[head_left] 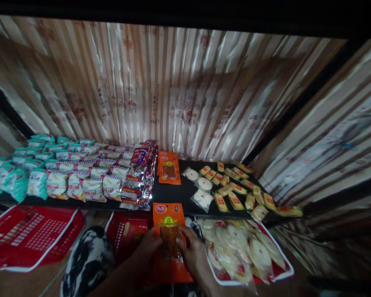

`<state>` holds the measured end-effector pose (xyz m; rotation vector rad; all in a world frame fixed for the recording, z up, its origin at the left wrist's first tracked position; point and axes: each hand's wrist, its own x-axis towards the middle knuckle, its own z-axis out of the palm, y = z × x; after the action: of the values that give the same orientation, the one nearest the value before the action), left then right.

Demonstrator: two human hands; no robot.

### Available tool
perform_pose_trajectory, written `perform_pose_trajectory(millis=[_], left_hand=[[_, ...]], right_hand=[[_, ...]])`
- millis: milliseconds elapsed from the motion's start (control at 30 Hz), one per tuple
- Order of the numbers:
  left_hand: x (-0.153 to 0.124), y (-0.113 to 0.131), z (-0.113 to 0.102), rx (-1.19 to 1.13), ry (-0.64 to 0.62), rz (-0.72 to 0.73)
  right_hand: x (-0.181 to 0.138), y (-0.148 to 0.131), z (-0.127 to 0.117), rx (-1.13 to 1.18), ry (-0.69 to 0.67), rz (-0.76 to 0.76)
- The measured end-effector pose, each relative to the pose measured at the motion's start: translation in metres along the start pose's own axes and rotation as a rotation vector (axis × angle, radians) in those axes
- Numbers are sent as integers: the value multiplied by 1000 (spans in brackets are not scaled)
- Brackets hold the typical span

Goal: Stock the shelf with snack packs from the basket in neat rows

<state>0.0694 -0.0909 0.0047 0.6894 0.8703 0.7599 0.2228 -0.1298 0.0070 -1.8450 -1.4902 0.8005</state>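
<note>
Lengthwise toward the shelf (179, 194), orange packet (169, 225) between left hand (149, 248) and right hand (194, 252).

From here, the orange packet (169, 231) up front carries a red-and-yellow label, with brown sticks showing through. The surface (179, 194) is black, the baskets (27, 237) red with white rims. Teal-and-white bags (15, 179), yellow bars (231, 187) with red labels; behind them the wall covering (173, 90) is striped cream and brown.
</note>
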Motion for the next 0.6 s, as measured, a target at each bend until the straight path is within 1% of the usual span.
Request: perform_pose_trajectory(millis=[67,133,200,267,300,367,500,600], left_hand=[[11,5,1,28,83,20],[25,11,2,112,197,19],[43,18,5,262,328,44],[62,24,8,450,447,116],[71,28,10,545,484,157],[87,34,14,709,513,203],[114,48,23,954,519,140],[132,57,28,1091,573,149]], right_hand=[[12,1,1,-15,44,-26],[28,1,1,-35,90,-51],[47,1,2,-50,128,-71],[70,1,2,-59,160,-100],[81,1,3,-67,171,-117],[103,1,3,-98,190,-139],[142,-1,5,-191,216,-129],[165,-3,6,-249,234,-118]])
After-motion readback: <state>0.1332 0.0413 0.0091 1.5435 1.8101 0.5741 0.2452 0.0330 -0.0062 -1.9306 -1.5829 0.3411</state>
